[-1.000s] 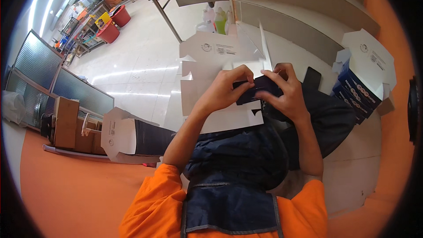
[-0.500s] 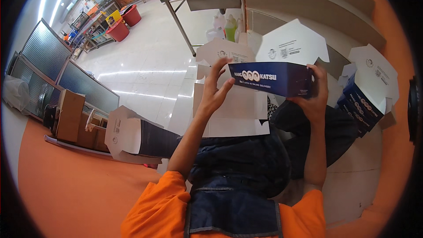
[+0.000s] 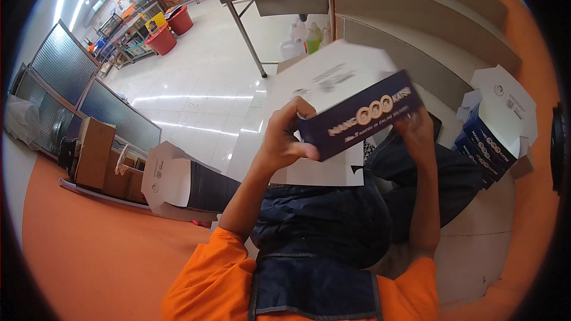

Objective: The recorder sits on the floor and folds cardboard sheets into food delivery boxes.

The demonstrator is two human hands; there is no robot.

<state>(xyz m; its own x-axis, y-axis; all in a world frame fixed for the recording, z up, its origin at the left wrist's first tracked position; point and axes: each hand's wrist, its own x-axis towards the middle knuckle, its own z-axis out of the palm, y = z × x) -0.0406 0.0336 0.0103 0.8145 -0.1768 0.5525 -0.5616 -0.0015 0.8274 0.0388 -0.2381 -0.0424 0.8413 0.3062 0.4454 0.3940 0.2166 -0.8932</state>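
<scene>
A navy food carton (image 3: 326, 132) with a white inside and a raised white lid flap is held up in front of me, tilted with its right end higher. My left hand (image 3: 284, 137) grips the left end, thumb at the lower front corner and fingers curled at the top edge. At the right end my right hand (image 3: 416, 134) holds the lower corner; motion smears its fingers. Beneath the carton, an unfolded white carton sheet (image 3: 324, 169) lies over my lap, partly hidden.
Nested navy cartons (image 3: 488, 142) stand to my right. Another carton stack (image 3: 208, 184) with white flaps (image 3: 168, 172) lies at left. Ahead are a metal sink table (image 3: 291, 1), bottles (image 3: 312, 38) and a raised step (image 3: 410, 53). Brown boxes (image 3: 95, 154) stand by glass panels (image 3: 113, 116).
The carton has come nearer and tipped, its right end rising and left end dropping. My left hand has moved lower and closed on its corner; my right hand has shifted down slightly.
</scene>
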